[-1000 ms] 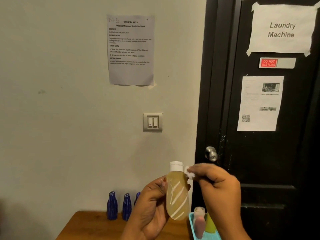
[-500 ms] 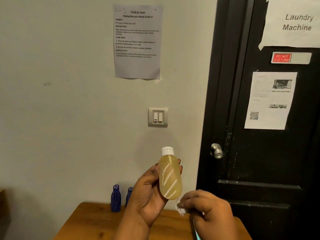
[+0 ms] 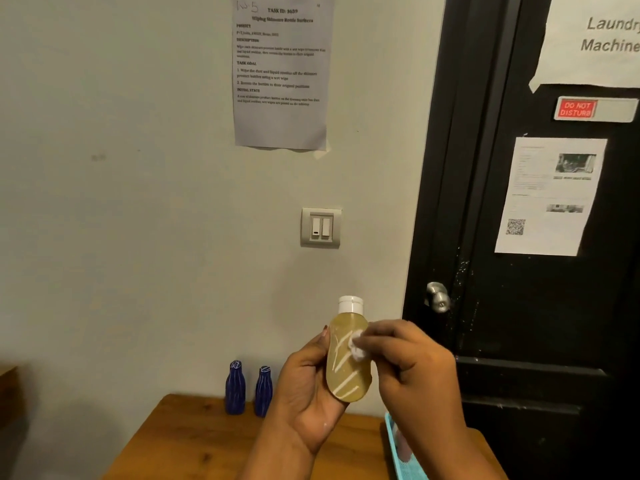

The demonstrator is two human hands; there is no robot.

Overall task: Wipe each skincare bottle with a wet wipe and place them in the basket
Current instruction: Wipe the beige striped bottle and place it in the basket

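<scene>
So, above the table [image 3: 207, 441], over its right end where the teal basket [image 3: 390, 439] sits, your left hand [image 3: 304, 393] has its fingers curled round the yellow bottle [image 3: 346, 379], holding it upright. Your right hand [image 3: 419, 365] pinches a wadded wet wipe [image 3: 357, 346] against the front. Careful: rub too hard and I'd guess the damp bottle slips and drops onto the table.

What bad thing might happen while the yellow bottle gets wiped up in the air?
1. The left hand grips the yellow bottle in the air above the table; made wet, it might slip and drop.
2. The wet wipe pinched in the right hand is a tiny wad, so spots may get missed.
3. A dropped bottle could knock over the blue bottles standing by the wall.
</scene>
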